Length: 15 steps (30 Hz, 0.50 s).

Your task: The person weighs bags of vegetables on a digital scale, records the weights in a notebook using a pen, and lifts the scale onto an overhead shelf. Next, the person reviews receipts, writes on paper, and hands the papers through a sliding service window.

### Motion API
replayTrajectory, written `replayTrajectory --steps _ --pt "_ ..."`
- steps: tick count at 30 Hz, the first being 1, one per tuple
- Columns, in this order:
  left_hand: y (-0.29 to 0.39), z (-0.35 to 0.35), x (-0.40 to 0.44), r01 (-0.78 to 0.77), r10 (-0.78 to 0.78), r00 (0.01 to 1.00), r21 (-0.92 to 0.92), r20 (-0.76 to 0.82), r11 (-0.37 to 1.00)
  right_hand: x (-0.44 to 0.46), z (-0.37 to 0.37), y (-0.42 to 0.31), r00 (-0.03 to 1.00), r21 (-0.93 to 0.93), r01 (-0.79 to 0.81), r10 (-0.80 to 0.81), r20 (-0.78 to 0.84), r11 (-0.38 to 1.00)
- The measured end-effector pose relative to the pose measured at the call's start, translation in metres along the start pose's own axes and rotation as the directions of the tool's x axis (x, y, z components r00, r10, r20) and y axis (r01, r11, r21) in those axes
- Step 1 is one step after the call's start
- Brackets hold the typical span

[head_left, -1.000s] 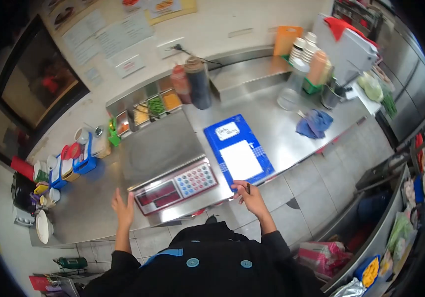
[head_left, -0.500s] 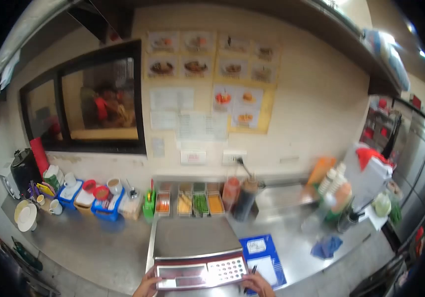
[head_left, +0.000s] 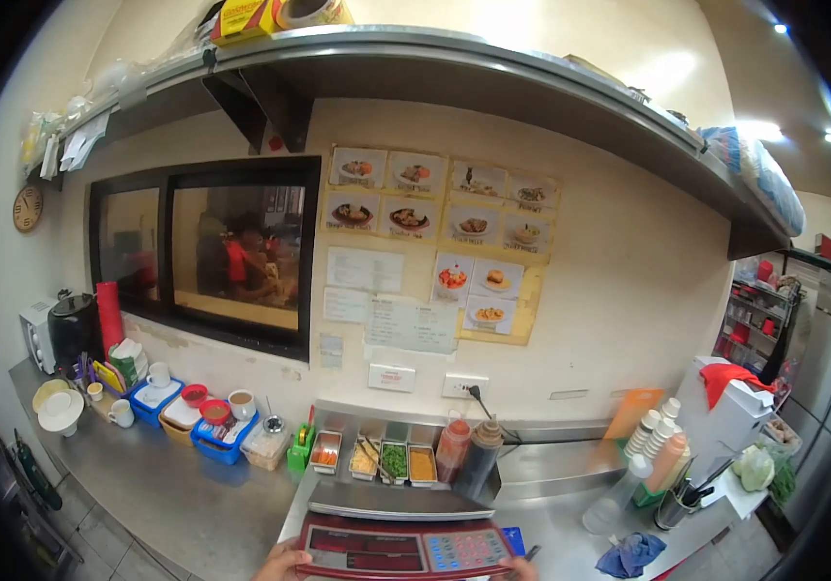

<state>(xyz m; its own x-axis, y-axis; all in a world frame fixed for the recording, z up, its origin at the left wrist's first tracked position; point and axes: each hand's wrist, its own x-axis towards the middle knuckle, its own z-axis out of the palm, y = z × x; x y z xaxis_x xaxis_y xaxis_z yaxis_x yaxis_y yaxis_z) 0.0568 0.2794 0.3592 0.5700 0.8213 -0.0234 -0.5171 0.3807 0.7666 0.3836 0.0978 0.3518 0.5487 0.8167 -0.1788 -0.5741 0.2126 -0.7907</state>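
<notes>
A red digital weighing scale (head_left: 406, 550) with a keypad, display and steel platter (head_left: 396, 504) is at the bottom centre. My left hand (head_left: 283, 563) grips its left end, thumb on the front edge. At the right end my right hand (head_left: 516, 569) holds the scale, mostly cut off by the frame's bottom. A dark pen-like stick (head_left: 532, 553) shows beside that hand. Behind the scale's right end, a corner of a blue clipboard-like board (head_left: 513, 538) is visible. The platter looks almost edge-on; whether the scale's base touches the counter I cannot tell.
Behind the scale stand small metal topping trays (head_left: 394, 463) and two sauce bottles (head_left: 479, 455). Blue baskets (head_left: 222, 441) and cups line the left. A blue cloth (head_left: 631, 556), a clear bottle (head_left: 609, 499) and stacked cups (head_left: 643, 433) are right. A shelf (head_left: 493, 73) hangs overhead.
My view has tilted up, so the counter and both hands sit lower in frame. The scale's platter now appears nearly edge-on, and the blue board is mostly out of sight.
</notes>
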Motion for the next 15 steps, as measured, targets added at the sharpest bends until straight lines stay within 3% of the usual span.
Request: replayTrajectory --steps 2,3,4,5,6,7,8,9,10,12,13,14,15 --pt "0.039 0.061 -0.015 -0.028 0.028 0.99 -0.002 0.137 1.0 -0.044 0.036 -0.055 0.999 -0.012 0.031 -0.031 -0.008 0.999" --pt "0.05 0.077 -0.021 -0.076 0.065 0.99 0.084 0.127 0.994 -0.059 0.046 -0.074 0.993 -0.015 0.092 -0.093 -0.079 0.996" --pt "0.062 0.089 -0.025 -0.107 0.095 0.972 0.047 0.217 0.993 -0.073 0.055 -0.092 0.977 -0.025 0.156 -0.158 -0.146 0.987" --pt "0.076 0.103 -0.027 -0.138 0.13 0.944 0.004 0.305 0.99 -0.089 0.066 -0.113 0.977 0.023 0.21 -0.208 -0.052 0.977" --pt "0.097 0.134 -0.033 -0.202 0.168 0.941 0.088 0.295 0.975 -0.089 0.067 -0.137 0.94 0.028 0.296 -0.296 0.169 0.955" --pt "0.112 0.147 -0.034 -0.257 0.208 0.917 0.105 0.341 0.961 -0.094 0.062 -0.148 0.87 -0.043 0.493 -0.492 0.029 0.869" --pt "0.133 0.166 -0.033 -0.339 0.269 0.875 0.114 0.402 0.934 -0.1 0.065 -0.17 0.792 0.038 0.572 -0.564 0.234 0.819" --pt "0.153 0.179 -0.031 -0.372 0.278 0.833 0.113 0.479 0.921 -0.108 0.091 -0.184 0.708 0.129 0.697 -0.705 0.033 0.705" --pt "0.173 0.2 -0.029 -0.447 0.355 0.783 0.065 0.511 0.892 -0.125 0.095 -0.213 0.689 0.103 0.682 -0.683 0.242 0.724" --pt "0.217 0.229 -0.014 -0.606 0.489 0.593 -0.047 0.64 0.794 -0.139 0.129 -0.269 0.292 0.278 0.752 -0.68 0.673 0.598" --pt "0.245 0.252 -0.008 -0.504 0.479 0.419 -0.241 0.772 0.829 -0.143 0.124 -0.302 0.279 0.18 0.928 -0.93 0.241 0.325" --pt "0.267 0.276 -0.009 -0.526 0.473 0.379 -0.236 0.795 0.817 -0.16 0.155 -0.327 0.218 0.124 0.96 -0.947 0.234 0.252" --pt "0.284 0.3 -0.015 -0.547 0.464 0.34 -0.23 0.818 0.805 -0.172 0.161 -0.363 0.206 0.11 0.956 -0.888 0.411 0.273"
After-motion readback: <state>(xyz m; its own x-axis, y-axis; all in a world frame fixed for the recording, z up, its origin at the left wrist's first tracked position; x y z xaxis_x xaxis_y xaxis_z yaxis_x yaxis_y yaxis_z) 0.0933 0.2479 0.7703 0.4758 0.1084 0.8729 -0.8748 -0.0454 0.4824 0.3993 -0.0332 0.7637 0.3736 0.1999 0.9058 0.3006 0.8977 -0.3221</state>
